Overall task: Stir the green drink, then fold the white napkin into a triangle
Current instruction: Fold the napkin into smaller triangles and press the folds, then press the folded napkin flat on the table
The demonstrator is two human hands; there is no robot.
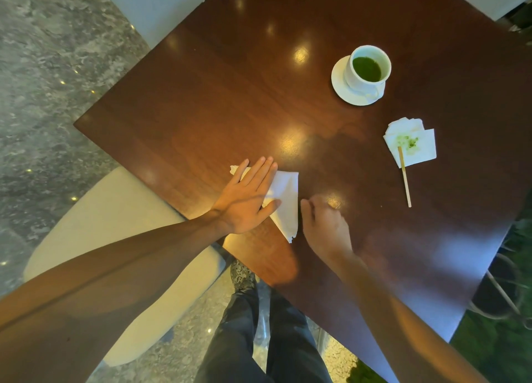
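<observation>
The table (pixel 201 100) is dark reddish-brown wood with a faint grain and pale spots of reflected light. The cup (pixel 363 77) and saucer (pixel 339 86) are white, and the drink (pixel 367 69) inside is deep green. The folded napkin (pixel 285 198) is plain white; a second napkin (pixel 417 149) is white with green blotches. The stick (pixel 405 178) is pale tan. The chair (pixel 109 224) is cream. The floor (pixel 43 94) is mottled grey stone. The trousers (pixel 288 354) are black.

Cup (pixel 370 67) on saucer (pixel 339 83), behind stirrer (pixel 404 176).
</observation>
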